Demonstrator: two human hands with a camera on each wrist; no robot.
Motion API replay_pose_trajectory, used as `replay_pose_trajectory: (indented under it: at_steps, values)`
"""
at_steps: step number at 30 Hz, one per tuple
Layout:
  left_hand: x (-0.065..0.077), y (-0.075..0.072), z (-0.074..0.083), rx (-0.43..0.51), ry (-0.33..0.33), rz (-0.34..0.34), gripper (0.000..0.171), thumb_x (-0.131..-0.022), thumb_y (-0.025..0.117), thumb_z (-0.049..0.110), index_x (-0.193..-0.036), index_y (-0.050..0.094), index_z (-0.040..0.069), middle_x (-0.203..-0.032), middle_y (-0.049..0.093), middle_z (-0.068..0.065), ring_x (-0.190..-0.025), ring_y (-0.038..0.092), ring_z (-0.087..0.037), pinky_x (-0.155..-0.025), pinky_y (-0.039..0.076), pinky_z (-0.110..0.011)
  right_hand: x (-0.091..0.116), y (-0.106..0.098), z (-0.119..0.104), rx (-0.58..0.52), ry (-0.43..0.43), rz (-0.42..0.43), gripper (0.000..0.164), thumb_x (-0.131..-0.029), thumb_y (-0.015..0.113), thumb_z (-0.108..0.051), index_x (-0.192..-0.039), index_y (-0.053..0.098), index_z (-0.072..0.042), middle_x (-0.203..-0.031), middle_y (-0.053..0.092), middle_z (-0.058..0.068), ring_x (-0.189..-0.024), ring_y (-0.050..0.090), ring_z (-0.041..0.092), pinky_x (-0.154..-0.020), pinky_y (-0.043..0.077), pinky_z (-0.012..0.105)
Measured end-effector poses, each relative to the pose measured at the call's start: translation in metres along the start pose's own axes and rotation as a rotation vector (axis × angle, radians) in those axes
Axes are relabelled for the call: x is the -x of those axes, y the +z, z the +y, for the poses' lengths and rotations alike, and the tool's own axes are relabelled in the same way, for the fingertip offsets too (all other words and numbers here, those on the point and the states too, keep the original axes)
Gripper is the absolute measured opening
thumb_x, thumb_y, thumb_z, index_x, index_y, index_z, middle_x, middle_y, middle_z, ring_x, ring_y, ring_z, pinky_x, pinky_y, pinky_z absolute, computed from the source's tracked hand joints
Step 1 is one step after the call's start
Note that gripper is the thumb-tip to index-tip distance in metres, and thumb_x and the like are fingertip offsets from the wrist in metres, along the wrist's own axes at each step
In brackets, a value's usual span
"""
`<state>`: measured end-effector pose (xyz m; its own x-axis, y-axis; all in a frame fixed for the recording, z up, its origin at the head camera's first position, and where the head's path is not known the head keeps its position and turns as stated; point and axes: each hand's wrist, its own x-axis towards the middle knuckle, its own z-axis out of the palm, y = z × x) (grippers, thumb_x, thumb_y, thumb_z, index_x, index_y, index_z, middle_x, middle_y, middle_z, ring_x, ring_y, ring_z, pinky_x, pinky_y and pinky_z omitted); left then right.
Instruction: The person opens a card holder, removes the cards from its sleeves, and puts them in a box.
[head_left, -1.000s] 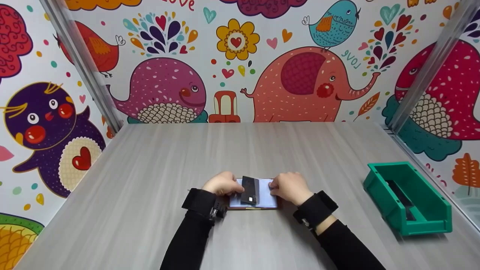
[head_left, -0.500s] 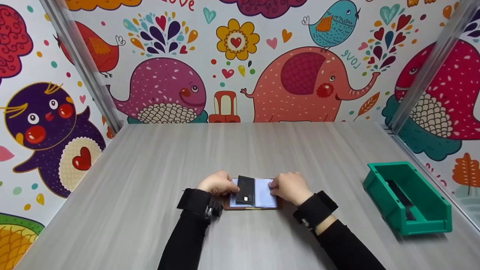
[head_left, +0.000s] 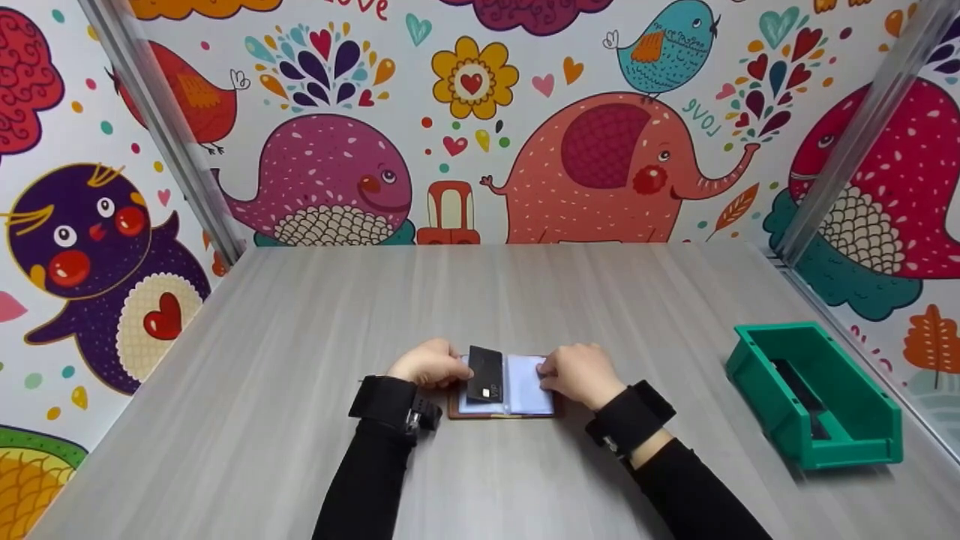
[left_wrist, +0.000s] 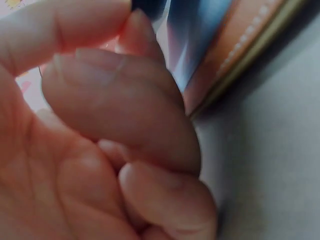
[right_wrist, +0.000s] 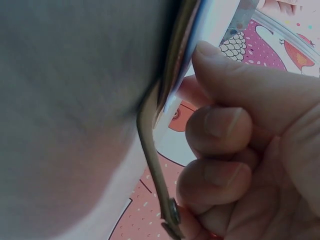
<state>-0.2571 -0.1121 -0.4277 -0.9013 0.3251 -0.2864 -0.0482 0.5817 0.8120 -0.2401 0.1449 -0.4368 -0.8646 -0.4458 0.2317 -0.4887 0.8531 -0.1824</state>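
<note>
A brown card holder (head_left: pixel 454 413) lies spread on the table, its clear plastic sleeves (head_left: pixel 527 394) facing up. Over its left half, my left hand (head_left: pixel 427 365) pinches a black card (head_left: pixel 486 373) marked VIP by its left edge, between thumb and forefinger. The card stands slightly tilted, its top reaching past the holder's far edge. On the other side my right hand (head_left: pixel 583 375) pinches the right edge of the sleeves. From the right wrist, a strap with a metal snap (right_wrist: pixel 173 211) hangs off the holder's cover beside my curled fingers. Stitching on the cover (left_wrist: pixel 242 50) shows in the left wrist view.
At the right of the table (head_left: pixel 315 315) stands a green plastic bin (head_left: pixel 851 454) with a dark flat object (head_left: pixel 799 394) inside. Walls printed with cartoon animals enclose the back and sides, with metal posts (head_left: pixel 161 127) at the corners.
My left hand has moved left with the black card, from the holder's middle over to its left half, and slightly up. More of the right sleeve shows. My right hand stays in place.
</note>
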Motion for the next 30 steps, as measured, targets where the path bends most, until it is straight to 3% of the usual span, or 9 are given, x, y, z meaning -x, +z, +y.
replay_pose_trajectory:
  at_steps: [16,22,30]
  values:
    - [0.002,-0.004,0.005,-0.009,0.026,0.013,0.038,-0.079,0.068,0.008,-0.052,0.043,0.017,-0.049,0.036,0.006,-0.043,0.034,-0.007,-0.045,0.029,-0.022,-0.001,-0.001,0.0,-0.004,-0.003,-0.014,0.012,-0.077,0.084,-0.016,-0.088,0.081,-0.014,-0.087,0.075,0.003,-0.072,0.067,0.024,-0.067,0.045,0.045]
    - [0.005,-0.006,0.011,-0.045,0.089,0.04,0.041,-0.081,0.068,0.012,-0.051,0.04,0.017,-0.048,0.031,0.008,-0.044,0.029,-0.007,-0.044,0.024,-0.022,-0.001,0.0,0.001,-0.009,-0.006,-0.002,0.012,-0.075,0.085,-0.016,-0.087,0.081,-0.015,-0.086,0.075,0.001,-0.073,0.067,0.024,-0.067,0.045,0.044]
    - [0.012,-0.006,0.023,-0.048,0.134,0.068,0.04,-0.083,0.07,0.014,-0.053,0.043,0.017,-0.05,0.037,0.007,-0.045,0.033,-0.008,-0.045,0.027,-0.022,-0.001,0.001,0.003,-0.026,-0.015,-0.005,0.007,-0.075,0.084,-0.016,-0.08,0.079,-0.015,-0.081,0.073,-0.001,-0.068,0.064,0.022,-0.065,0.045,0.044]
